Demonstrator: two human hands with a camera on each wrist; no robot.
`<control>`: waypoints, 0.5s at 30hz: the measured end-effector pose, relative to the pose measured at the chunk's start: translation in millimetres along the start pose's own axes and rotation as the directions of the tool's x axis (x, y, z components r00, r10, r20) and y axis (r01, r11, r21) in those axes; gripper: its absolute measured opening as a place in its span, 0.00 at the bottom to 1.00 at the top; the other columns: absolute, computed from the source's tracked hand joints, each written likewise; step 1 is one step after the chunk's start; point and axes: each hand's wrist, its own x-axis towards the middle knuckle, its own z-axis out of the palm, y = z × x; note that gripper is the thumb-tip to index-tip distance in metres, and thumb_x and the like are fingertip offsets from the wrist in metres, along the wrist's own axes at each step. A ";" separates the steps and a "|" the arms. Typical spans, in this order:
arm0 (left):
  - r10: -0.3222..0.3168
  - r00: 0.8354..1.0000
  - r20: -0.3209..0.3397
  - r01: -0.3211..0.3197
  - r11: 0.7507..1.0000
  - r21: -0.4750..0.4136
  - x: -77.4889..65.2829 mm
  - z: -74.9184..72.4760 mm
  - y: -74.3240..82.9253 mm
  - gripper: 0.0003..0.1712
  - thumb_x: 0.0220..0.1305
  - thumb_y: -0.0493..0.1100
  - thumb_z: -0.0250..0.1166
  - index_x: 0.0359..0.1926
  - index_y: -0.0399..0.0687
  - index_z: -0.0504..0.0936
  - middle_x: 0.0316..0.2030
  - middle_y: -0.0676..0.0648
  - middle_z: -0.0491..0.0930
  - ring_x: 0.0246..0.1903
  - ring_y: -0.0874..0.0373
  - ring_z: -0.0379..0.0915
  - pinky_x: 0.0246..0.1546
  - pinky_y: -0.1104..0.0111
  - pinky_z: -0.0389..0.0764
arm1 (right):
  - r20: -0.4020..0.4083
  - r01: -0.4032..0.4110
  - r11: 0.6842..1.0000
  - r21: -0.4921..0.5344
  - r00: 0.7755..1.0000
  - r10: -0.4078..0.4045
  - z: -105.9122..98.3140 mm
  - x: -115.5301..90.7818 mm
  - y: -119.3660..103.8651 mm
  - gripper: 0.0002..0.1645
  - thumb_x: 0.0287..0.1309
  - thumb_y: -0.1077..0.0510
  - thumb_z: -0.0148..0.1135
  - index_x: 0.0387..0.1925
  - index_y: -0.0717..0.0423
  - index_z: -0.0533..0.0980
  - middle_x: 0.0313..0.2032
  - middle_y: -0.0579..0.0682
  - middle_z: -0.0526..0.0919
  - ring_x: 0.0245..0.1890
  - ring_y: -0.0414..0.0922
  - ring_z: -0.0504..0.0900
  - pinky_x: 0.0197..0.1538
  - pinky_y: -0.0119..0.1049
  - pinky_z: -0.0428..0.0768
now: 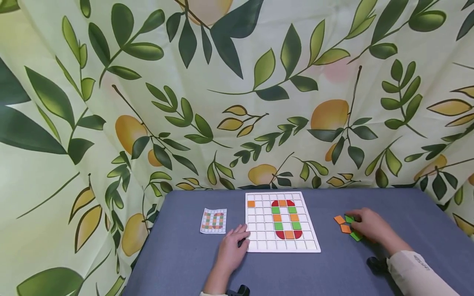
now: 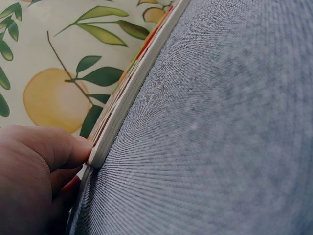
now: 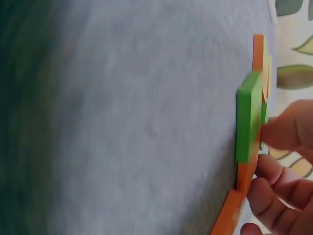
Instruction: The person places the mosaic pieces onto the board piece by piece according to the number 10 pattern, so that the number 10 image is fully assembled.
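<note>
My left hand, fingers relaxed, touches the white board at its 8 o'clock edge | My right hand is at the green and orange tiles, board's 3 o'clock; pinching or not, can't tell | Printed card on tabletop, board's 9 o'clock

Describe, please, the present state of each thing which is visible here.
Board: flat on the table, partly filled
Ring of tiles: closed, laid on the board
Single orange tile: on the board, outside the ring
Pattern card: printed side up, left of the board
Loose tiles: clustered, right of the board
Left hand: touching the board's left edge
Right hand: touching loose tiles; grip unclear
Patterned cloth: hanging, wrinkled
</note>
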 end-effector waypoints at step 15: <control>0.012 1.000 -0.004 -0.012 1.000 0.004 0.0 -0.8 -1.1 0.13 0.61 0.36 0.66 0.47 0.43 0.87 0.58 0.48 0.81 0.62 0.50 0.74 0.68 0.49 0.67 | -0.125 0.101 0.973 -0.208 0.984 -0.129 6.8 21.4 -24.0 0.14 0.58 0.55 0.67 0.37 0.65 0.82 0.33 0.57 0.79 0.34 0.54 0.78 0.37 0.55 0.80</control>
